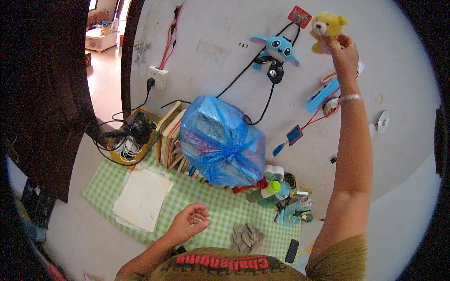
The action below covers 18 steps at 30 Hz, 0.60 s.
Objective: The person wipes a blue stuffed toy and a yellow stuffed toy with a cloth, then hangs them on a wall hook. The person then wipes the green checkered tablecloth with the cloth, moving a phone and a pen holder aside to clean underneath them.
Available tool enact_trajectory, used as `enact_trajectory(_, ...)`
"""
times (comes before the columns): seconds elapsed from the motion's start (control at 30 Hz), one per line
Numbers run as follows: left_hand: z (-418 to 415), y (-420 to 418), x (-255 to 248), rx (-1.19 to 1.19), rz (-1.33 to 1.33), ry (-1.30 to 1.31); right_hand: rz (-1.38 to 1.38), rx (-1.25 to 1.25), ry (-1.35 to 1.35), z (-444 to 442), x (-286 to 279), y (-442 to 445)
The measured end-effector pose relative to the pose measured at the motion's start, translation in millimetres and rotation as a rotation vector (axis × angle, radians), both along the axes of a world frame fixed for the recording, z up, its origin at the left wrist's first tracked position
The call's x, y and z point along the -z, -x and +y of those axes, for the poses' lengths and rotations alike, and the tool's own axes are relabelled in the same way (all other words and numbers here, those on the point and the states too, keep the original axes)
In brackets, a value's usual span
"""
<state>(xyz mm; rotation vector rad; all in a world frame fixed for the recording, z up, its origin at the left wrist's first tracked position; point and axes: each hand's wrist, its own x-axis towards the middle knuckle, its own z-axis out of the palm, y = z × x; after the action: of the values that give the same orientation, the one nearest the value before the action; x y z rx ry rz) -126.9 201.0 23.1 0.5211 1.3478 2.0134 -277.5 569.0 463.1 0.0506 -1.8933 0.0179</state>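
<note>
My right hand (pixel 344 58) is raised at the upper right and grips a yellow plush bear (pixel 327 26) against the wall, its face turned outward. My left hand (pixel 193 219) hovers over the green checked tablecloth (pixel 218 210) with loosely curled fingers and nothing in it. To the left of that hand lie pale papers (pixel 142 198); to its right is a crumpled grey-brown cloth (pixel 247 238). A blue plush toy (pixel 277 49) hangs on the wall by a black cord, left of the bear. Below it, a tied blue plastic bag (pixel 225 144) stands on or against a row of books (pixel 170 137).
A yellow box (pixel 140 158) with cables and a black hair dryer (pixel 137 130) is near the wall socket (pixel 158 77). Bottles and a teal basket (pixel 291 214) stand at the table's right, near a phone (pixel 291 251). A blue tasselled pendant (pixel 294 135) hangs below my right wrist.
</note>
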Motion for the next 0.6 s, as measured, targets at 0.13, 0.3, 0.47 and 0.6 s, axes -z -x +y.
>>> enact_trajectory(0.13, -0.7, 3.2, 4.4, 0.001, -0.015, 0.033, 0.063, 0.048, -0.021, -8.7, -40.3, 37.6)
enact_trajectory(0.3, -2.4, 6.6, 7.0, -0.006, -0.026, 0.087, -0.186, -0.019, 0.051, 1.9, -64.8, 75.6)
enact_trajectory(0.47, -1.7, 9.2, 11.3, 0.018, -0.027, 0.114, -0.353, -0.251, 0.09, 19.6, -75.3, 89.8)
enact_trajectory(0.6, -1.0, 12.6, 21.2, 0.002, -0.016, 0.128, -0.371, -0.232, 0.096, 3.3, -69.3, 91.8)
